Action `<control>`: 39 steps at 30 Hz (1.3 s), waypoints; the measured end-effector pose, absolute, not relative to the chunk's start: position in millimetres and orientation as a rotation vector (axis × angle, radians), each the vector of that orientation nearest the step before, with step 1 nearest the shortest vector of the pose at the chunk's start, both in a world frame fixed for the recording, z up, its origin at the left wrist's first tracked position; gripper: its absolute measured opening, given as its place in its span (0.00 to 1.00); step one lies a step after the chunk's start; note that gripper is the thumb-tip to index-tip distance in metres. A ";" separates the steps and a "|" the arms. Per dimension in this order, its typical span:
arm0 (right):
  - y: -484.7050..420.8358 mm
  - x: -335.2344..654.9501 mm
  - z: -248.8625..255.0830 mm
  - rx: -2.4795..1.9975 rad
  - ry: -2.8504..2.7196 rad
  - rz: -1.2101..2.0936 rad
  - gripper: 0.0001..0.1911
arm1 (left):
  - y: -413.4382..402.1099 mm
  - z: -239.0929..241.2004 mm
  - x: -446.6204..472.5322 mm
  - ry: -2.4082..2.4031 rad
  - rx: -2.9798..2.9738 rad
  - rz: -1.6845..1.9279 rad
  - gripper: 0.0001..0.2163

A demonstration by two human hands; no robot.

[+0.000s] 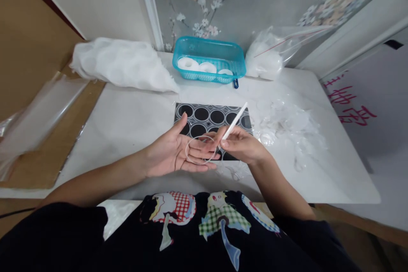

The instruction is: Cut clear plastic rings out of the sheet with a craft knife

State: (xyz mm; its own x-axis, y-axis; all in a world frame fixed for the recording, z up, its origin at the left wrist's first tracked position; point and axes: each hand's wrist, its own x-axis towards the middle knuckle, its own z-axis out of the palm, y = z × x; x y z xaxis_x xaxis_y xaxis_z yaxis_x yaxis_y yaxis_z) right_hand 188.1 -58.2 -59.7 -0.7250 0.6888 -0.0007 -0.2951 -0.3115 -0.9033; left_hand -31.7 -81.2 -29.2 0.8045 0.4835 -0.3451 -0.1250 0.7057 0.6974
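Observation:
My left hand (167, 153) is palm up, thumb raised and fingers stretched toward the right. Over its fingers lies a thin clear ring (186, 151), its right side close to my right fingertips. A slim white pen-shaped tool (236, 118) is pinched in my right hand (247, 146), slanting up to the right; its lower tip is hidden by the fingers. Whether the right fingers also grip the ring, I cannot tell. Beneath both hands is a black sheet (201, 114) printed with rows of pale-edged circles, partly covered by them.
A blue plastic basket (237, 51) with white rolls (188, 63) stands at the back. Left of it is a white padded bundle (117, 61); right, a clear zip bag (266, 57). Clear plastic scraps (287, 123) cover the table's right side. Cardboard (73, 123) lies left.

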 end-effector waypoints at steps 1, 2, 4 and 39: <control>-59.9 188.8 -62.1 -0.543 -1.283 2.035 0.06 | -78.3 -33.4 -32.8 0.548 0.759 0.363 0.49; -61.2 189.7 -64.4 -0.568 -1.225 2.006 0.06 | -75.2 -38.0 -34.5 0.563 0.811 0.363 0.49; -62.1 192.3 -69.5 -0.641 -1.040 1.954 0.08 | -69.4 -48.7 -39.6 0.645 0.956 0.364 0.48; -72.4 163.3 -150.8 -1.218 -2.011 0.837 0.10 | -104.9 -148.3 -56.8 0.930 2.726 0.488 0.20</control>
State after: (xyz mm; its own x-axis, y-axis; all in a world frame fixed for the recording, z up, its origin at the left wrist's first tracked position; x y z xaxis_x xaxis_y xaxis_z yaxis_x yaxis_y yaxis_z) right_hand 163.3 -72.4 -150.8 -0.3700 0.9094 0.1902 0.5056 0.3689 -0.7800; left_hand -56.8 -104.9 -148.3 0.7447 0.6235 0.2380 0.5503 -0.7755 0.3094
